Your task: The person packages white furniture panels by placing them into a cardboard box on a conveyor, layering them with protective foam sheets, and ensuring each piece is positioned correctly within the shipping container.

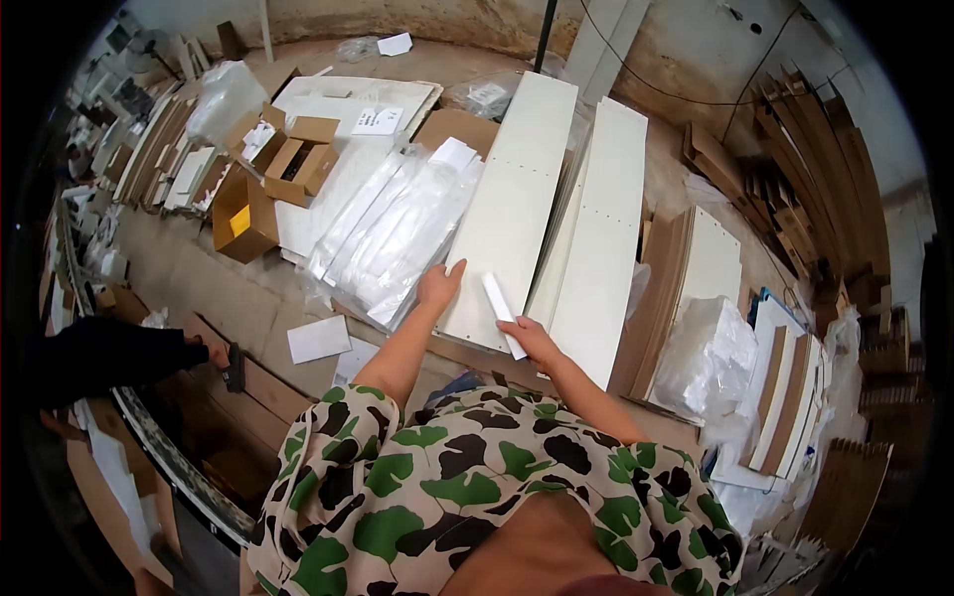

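Note:
A long white panel [517, 179] with small holes lies on a stack of panels in front of me. My left hand [439, 286] is at its left edge near the front end, one finger on top and the others partly hidden, gripping the edge. My right hand [534, 343] is closed around the lower end of a narrow white strip [499, 298], held tilted over the panel's near end. Whether the strip is folded paper or a stiff piece, I cannot tell. To the right lies a second white panel stack [601, 238], with a narrow gap between.
Plastic-wrapped panels [388, 228] lie just left. Open cardboard boxes [248, 214] stand beyond them. On the right are brown-edged boards [661, 308] and a clear plastic bundle [706, 348]. At the left, another person's dark sleeve [119, 358] reaches over a brown board with a dark tool.

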A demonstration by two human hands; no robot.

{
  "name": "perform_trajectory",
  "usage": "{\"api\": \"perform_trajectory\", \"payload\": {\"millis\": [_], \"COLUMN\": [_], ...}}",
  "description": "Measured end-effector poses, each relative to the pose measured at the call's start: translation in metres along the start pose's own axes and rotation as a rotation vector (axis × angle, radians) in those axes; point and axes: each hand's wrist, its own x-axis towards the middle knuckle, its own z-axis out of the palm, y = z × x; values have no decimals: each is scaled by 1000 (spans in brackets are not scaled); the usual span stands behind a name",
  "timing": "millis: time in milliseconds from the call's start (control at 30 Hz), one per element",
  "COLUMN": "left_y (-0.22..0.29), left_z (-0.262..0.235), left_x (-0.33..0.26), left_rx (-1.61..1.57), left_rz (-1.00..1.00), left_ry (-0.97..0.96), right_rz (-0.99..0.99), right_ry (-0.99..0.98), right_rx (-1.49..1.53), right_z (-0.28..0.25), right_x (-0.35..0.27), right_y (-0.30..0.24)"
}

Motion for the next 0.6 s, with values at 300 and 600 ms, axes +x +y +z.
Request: {"api": "perform_trajectory", "payload": {"millis": [300,600], "left_y": [-16,-33], "left_z": [-15,0], "left_x": [22,8], "left_rx": [343,300], "left_rz": [-29,109], "left_ry": [-385,-182], "right_rz": [60,132], "right_ry": [103,86], "right_rx": [-186,346], "right_z": [31,33], "right_x": [48,24], "right_y": [35,10]}}
